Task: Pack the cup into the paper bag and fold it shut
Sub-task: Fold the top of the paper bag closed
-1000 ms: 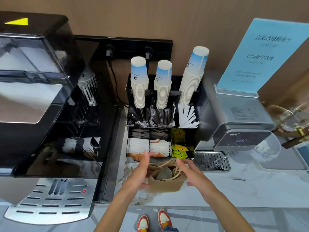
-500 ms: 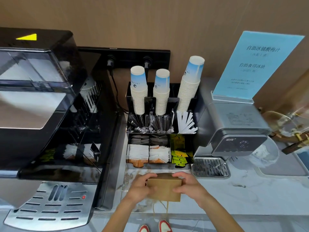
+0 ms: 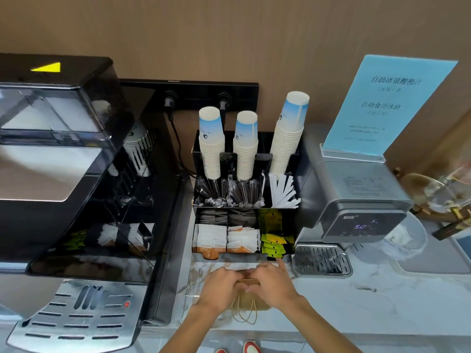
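1. Brown kraft paper is under my two hands: the paper bag (image 3: 248,300) lies on the marble tabletop (image 3: 382,301), in front of the black condiment organizer (image 3: 243,225).
2. My left hand (image 3: 219,285) is closed on the left part of the folded top edge, fingers curled over it.
3. My right hand (image 3: 274,282) is closed on the right part of the same edge; only the index finger points forward.
4. I judge that the folding step is in hand. The cup is not visible, so I think it is inside the bag, but I cannot confirm this.
5. The next move, I believe, calls for firm pressing along the fold, because stiff paper likes to spring open.
6. The twisted paper-cord handles (image 3: 246,313) hang loose toward me, thin and soft.
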{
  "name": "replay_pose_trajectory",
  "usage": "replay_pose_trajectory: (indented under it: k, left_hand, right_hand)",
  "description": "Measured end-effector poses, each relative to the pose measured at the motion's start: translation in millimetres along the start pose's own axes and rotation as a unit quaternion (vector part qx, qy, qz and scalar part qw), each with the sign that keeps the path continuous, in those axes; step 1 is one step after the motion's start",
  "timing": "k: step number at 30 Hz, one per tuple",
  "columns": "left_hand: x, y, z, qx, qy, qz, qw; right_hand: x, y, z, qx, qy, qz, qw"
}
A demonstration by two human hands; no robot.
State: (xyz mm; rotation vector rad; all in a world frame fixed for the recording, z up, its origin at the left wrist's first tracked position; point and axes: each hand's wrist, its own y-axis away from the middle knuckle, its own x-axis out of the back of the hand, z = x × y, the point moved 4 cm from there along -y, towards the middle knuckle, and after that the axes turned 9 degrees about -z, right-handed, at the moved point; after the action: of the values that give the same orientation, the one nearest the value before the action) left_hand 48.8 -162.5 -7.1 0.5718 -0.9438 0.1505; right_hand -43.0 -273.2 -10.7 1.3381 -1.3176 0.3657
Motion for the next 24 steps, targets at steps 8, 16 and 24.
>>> replay_pose_trajectory:
  k: [8,16,24]
  left_hand:
    - [-5,4,-22,0.045,0.09,0.025,0.995]
    - [-19,6,-44,0.101,0.28,0.021,0.954]
    - [-23,12,-47,0.132,0.414,0.064,0.899]
  right_hand:
    - [-3,5,21,-0.015,-0.201,0.04,0.979]
    - [-11,17,52,-0.065,-0.304,0.094,0.946]
    - [-18,18,44,-0.083,-0.345,0.136,0.925]
